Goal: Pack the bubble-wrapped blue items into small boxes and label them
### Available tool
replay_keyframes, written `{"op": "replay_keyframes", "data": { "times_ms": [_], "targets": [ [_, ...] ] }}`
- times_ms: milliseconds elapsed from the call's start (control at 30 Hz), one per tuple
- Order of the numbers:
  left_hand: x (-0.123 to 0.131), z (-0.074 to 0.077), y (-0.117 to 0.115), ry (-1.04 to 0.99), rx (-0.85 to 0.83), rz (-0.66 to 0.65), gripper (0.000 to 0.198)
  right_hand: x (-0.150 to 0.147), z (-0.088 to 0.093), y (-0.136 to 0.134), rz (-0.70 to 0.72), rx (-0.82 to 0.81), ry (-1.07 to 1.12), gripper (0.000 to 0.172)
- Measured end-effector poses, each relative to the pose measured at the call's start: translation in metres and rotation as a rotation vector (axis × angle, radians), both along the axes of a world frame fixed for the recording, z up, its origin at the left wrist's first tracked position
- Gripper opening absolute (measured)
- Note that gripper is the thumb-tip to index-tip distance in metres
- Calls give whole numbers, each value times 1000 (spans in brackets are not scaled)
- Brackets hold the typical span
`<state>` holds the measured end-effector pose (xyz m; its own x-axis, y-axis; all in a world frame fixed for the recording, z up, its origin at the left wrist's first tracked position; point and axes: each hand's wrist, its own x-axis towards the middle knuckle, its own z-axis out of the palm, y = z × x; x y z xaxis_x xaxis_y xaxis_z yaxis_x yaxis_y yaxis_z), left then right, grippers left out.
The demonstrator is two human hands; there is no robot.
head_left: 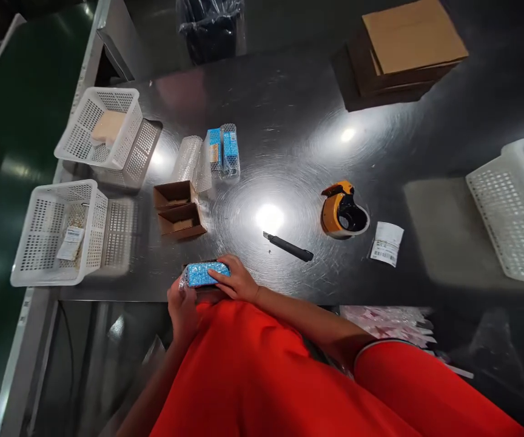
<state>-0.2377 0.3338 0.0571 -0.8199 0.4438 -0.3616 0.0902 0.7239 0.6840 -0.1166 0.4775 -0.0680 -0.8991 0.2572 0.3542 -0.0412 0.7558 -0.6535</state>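
At the table's near edge, close to my body, both hands are on a blue box in bubble wrap [201,274]. My left hand [182,308] is closed at its left end, where loose clear wrap sticks out. My right hand [238,279] grips the right end, a finger lying over the top. A dark brown edge shows around and below the package, perhaps an open carton; most of it is hidden. Just beyond stand two open brown cartons [181,221]. Farther back lie two more bubble-wrapped blue boxes [230,149] beside clear bubble-wrap sleeves [188,159].
A black utility knife [288,247] lies mid-table, near an orange tape dispenser [332,215] and a roll of labels [387,244]. White baskets [91,233] line the left side; another white basket [493,206] is at right. Flat cardboard [414,36] is stacked at the back right.
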Motion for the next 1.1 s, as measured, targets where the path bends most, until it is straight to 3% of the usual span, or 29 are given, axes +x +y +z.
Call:
{"op": "replay_keyframes", "data": {
  "times_ms": [133,233,333,400,500,667,767,933,1033,1100],
  "targets": [
    [-23,13,0,-177,-122,-37,22,0,1,0,27,46,27,44],
    [-22,13,10,-199,-33,149,36,-3,2,0,-12,53,56,44],
    [-6,9,20,-232,97,365,43,-5,3,5,22,52,55,45],
    [3,7,20,-249,135,407,45,-5,5,9,73,59,42,45],
    [4,9,8,-255,152,303,45,-4,11,13,86,93,32,44],
    [-13,4,-10,-89,-36,125,40,-7,26,11,74,157,-96,41],
    [-17,-10,-14,2,-112,111,30,-12,33,6,65,174,-142,38],
    [-12,-40,-18,249,-111,2,24,-15,39,-6,0,198,-224,57],
    [-12,-52,-25,441,-106,-152,28,-15,43,-11,-40,245,-261,38],
    [-14,-57,-31,437,-90,-278,31,-17,49,-13,-36,278,-276,28]
  ]
}}
